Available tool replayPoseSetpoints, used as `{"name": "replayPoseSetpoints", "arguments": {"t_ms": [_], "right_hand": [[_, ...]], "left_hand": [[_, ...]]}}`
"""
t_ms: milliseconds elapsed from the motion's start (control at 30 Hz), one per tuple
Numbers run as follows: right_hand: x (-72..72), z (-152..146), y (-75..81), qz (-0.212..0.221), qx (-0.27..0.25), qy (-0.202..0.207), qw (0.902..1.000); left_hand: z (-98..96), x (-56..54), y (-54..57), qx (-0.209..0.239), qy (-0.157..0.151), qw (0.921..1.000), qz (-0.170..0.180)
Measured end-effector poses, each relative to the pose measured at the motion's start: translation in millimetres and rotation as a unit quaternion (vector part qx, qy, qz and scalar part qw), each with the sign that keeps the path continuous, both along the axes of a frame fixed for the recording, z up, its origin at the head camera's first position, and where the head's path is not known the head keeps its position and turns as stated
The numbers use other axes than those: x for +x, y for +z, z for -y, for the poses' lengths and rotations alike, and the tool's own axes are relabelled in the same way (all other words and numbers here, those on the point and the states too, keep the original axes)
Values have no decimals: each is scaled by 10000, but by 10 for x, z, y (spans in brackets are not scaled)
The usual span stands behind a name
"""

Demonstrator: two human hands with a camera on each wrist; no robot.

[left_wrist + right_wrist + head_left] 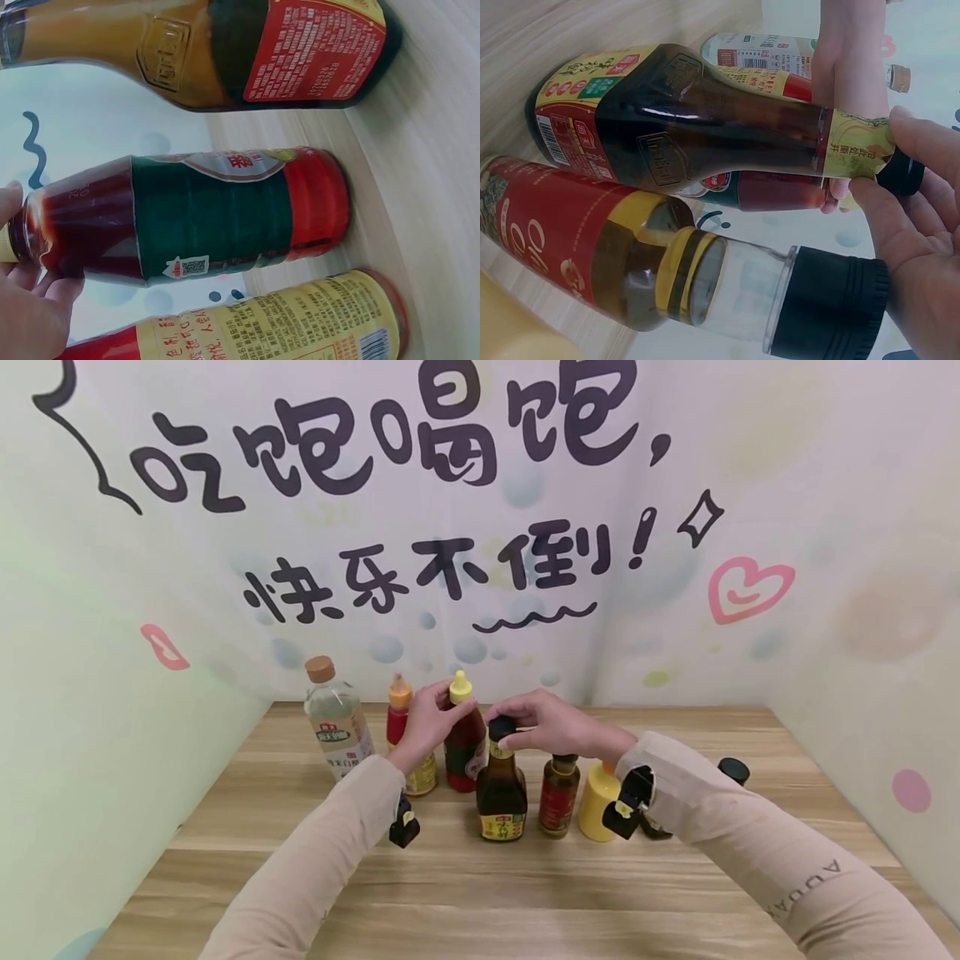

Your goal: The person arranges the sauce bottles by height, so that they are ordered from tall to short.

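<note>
My left hand (pixel 429 722) grips a tomato sauce bottle (pixel 465 756) by its neck, just below the pointed yellow cap. In the left wrist view, thumb and fingers lie round the neck of that red bottle (pixel 214 214) with its green label. To its right, my right hand (pixel 555 727) pinches the neck of a dark brown soy sauce bottle (pixel 501 793) just under its black cap. The right wrist view has the thumb and fingers at the soy sauce bottle's yellow neck band (pixel 855 146). Both bottles are upright, the soy sauce bottle nearer the front.
Left stands a clear vinegar bottle (pixel 336 722) with a brown cap, beside a red sauce bottle (pixel 400 695) with an orange cap. Right of the soy sauce are a red-labelled bottle (pixel 558 797) and a yellow bottle (pixel 597 806). A black-capped bottle (pixel 733 769) is partly behind my right forearm.
</note>
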State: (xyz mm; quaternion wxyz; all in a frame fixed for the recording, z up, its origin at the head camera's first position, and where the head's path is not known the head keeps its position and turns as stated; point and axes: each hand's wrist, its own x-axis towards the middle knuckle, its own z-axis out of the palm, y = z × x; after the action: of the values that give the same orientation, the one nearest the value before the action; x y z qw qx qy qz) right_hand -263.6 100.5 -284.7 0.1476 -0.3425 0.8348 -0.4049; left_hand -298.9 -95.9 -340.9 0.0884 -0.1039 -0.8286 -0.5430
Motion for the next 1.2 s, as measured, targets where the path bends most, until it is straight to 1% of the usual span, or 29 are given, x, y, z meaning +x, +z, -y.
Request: {"name": "replayPoseSetpoints", "arguments": {"t_ms": [167,333,600,933,1067,1200], "right_hand": [[1,8,-12,-29,14,6,10000],[1,14,-8,-86,30,-20,10000],[2,46,-8,-251,-115,71,9996],[32,51,-11,-412,-28,-67,9991],[53,38,-6,-428,16,-184,9989],[69,49,4,-346,26,-261,9991]], "left_hand": [[18,-7,-8,27,-73,9999,140],[24,-5,-3,15,-123,9998,140],[41,-3,0,66,-177,9997,160],[40,-21,-11,24,-238,9997,3],[25,-26,-7,21,-249,9996,105],[39,-22,-7,20,-236,9996,183]]}}
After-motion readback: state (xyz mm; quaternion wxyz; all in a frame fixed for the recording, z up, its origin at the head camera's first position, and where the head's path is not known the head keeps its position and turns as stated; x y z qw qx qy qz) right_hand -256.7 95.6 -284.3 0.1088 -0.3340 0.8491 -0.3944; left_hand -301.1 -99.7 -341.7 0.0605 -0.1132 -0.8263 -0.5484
